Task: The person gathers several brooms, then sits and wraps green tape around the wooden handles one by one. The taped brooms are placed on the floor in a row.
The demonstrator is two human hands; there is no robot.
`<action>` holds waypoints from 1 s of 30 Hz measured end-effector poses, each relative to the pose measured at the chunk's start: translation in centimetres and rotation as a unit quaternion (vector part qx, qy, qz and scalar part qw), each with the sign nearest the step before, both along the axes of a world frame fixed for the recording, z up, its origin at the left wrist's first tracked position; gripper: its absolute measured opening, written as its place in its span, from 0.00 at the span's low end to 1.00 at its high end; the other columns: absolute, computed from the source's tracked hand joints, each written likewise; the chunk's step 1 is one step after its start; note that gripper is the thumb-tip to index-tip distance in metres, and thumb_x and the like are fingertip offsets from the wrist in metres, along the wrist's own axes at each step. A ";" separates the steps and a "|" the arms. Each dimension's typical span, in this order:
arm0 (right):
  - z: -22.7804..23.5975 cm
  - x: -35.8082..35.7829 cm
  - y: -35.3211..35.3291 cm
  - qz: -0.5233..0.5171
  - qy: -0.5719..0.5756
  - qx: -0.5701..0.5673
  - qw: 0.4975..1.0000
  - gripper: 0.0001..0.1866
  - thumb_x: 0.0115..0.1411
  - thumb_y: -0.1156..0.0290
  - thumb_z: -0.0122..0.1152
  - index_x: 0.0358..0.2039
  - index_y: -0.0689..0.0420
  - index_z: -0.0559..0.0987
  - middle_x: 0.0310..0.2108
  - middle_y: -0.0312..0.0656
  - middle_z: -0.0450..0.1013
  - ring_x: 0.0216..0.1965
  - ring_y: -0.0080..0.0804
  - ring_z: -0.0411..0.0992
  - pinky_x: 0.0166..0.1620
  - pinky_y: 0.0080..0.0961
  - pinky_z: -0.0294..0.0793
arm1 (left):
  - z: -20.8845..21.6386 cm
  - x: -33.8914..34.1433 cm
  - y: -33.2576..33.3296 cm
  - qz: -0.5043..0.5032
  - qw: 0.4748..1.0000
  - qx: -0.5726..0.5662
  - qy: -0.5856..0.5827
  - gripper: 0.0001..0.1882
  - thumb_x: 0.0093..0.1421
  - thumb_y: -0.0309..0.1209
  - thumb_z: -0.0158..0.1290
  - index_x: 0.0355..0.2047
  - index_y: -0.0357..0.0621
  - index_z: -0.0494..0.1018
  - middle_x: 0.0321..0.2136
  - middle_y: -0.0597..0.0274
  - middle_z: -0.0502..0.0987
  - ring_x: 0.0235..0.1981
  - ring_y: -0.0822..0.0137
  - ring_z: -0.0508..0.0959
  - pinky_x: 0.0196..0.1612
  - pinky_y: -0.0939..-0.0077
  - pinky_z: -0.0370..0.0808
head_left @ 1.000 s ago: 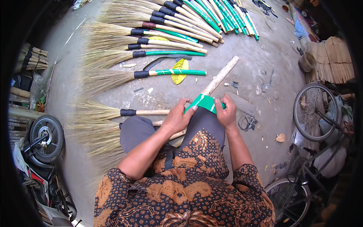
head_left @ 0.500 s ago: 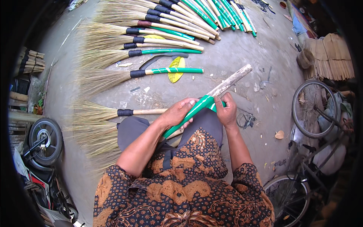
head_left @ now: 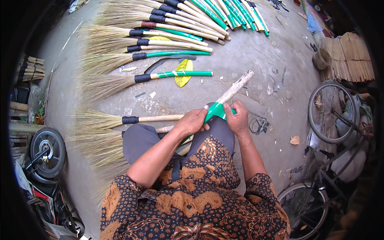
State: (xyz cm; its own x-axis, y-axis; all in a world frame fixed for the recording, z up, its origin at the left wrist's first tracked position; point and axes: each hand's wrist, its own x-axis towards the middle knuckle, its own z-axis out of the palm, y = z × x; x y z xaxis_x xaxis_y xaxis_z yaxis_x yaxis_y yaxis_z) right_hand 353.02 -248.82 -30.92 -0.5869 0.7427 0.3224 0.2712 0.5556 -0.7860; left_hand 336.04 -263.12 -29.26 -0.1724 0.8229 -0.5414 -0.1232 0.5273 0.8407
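A wooden stick [head_left: 237, 85] slants across my lap, its bare, whitish upper end pointing away to the right. Green plastic strip [head_left: 216, 109] is wound around its lower part. My left hand [head_left: 194, 121] is closed around the wrapped part, hiding some of it. Beside it, my right hand [head_left: 237, 117] pinches the loose end of the strip against the right side of the stick. The stick's lower end is hidden under my left hand and forearm. Close to my left knee, a grass broom [head_left: 152, 118] with a black-bound neck lies on the floor.
Several finished-looking brooms [head_left: 180, 53] fan out across the concrete floor ahead. A yellow leaf [head_left: 183, 73] lies beneath one green handle. Bicycle wheels [head_left: 333, 113] stand at the right, a motorcycle wheel [head_left: 47, 153] at the left. Tangled dark strips [head_left: 259, 125] lie beyond my right knee.
The stick has moved slightly down and left at its bare end. My left hand has shifted right along the wrapped part, and less green shows below it. My right hand still pinches the strip.
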 end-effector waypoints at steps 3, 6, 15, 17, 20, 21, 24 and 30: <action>-0.2 0.4 -0.3 0.009 0.002 -0.007 1.000 0.20 0.67 0.67 0.69 0.24 0.62 0.71 0.24 0.47 0.66 0.25 0.43 0.66 0.31 0.40 0.65 | -0.1 0.8 -0.4 -0.054 0.907 0.038 0.415 0.29 0.78 0.55 0.43 0.44 0.39 0.76 0.28 0.56 0.81 0.29 0.70 0.82 0.35 0.72 0.78; -0.2 1.2 0.0 0.011 0.028 -0.007 1.000 0.19 0.68 0.68 0.68 0.24 0.63 0.71 0.23 0.44 0.64 0.25 0.36 0.63 0.31 0.36 0.64 | -0.1 0.2 -0.4 -0.021 0.988 0.006 0.155 0.31 0.77 0.58 0.45 0.41 0.38 0.75 0.27 0.58 0.81 0.23 0.69 0.81 0.31 0.70 0.80; -1.0 1.0 -0.1 -0.030 0.002 -0.002 1.000 0.21 0.67 0.66 0.69 0.23 0.62 0.70 0.24 0.46 0.65 0.26 0.40 0.65 0.32 0.39 0.65 | 0.6 1.2 -0.2 -0.021 0.872 0.097 0.480 0.32 0.78 0.56 0.45 0.39 0.34 0.76 0.24 0.57 0.80 0.30 0.66 0.82 0.40 0.60 0.80; -0.9 1.1 0.2 -0.021 0.027 0.006 0.999 0.21 0.68 0.66 0.69 0.24 0.62 0.70 0.24 0.46 0.66 0.26 0.41 0.65 0.32 0.39 0.65 | 0.7 1.2 -0.2 0.000 0.917 0.094 0.388 0.31 0.76 0.56 0.48 0.38 0.34 0.76 0.23 0.59 0.78 0.24 0.66 0.80 0.33 0.61 0.79; -0.5 1.6 0.9 -0.012 0.054 0.006 0.998 0.21 0.68 0.65 0.70 0.24 0.62 0.71 0.24 0.47 0.66 0.26 0.42 0.65 0.32 0.40 0.64 | 0.5 -0.7 0.2 -0.035 0.999 0.001 -0.014 0.35 0.78 0.59 0.42 0.39 0.36 0.78 0.21 0.63 0.76 0.18 0.68 0.78 0.26 0.70 0.78; -0.4 1.7 1.1 -0.017 0.049 0.011 0.999 0.21 0.68 0.65 0.70 0.24 0.62 0.71 0.24 0.47 0.66 0.25 0.43 0.65 0.32 0.40 0.64 | 0.3 -1.2 0.5 -0.063 0.995 -0.009 -0.070 0.36 0.78 0.60 0.40 0.40 0.36 0.79 0.21 0.63 0.77 0.18 0.70 0.78 0.26 0.71 0.78; -0.6 1.5 1.5 -0.032 0.025 0.024 0.999 0.21 0.68 0.64 0.70 0.24 0.62 0.71 0.24 0.46 0.65 0.25 0.42 0.64 0.31 0.40 0.63 | -0.3 -0.9 1.3 -0.080 0.992 -0.037 -0.089 0.39 0.76 0.63 0.40 0.49 0.33 0.79 0.26 0.59 0.80 0.24 0.65 0.81 0.33 0.70 0.81; -1.1 2.0 2.4 -0.035 0.018 -0.008 0.999 0.22 0.67 0.65 0.70 0.23 0.62 0.70 0.24 0.46 0.65 0.25 0.41 0.64 0.31 0.39 0.63 | -1.0 2.1 0.8 0.020 0.944 0.068 0.322 0.30 0.71 0.55 0.57 0.48 0.33 0.72 0.29 0.53 0.80 0.32 0.56 0.83 0.40 0.60 0.80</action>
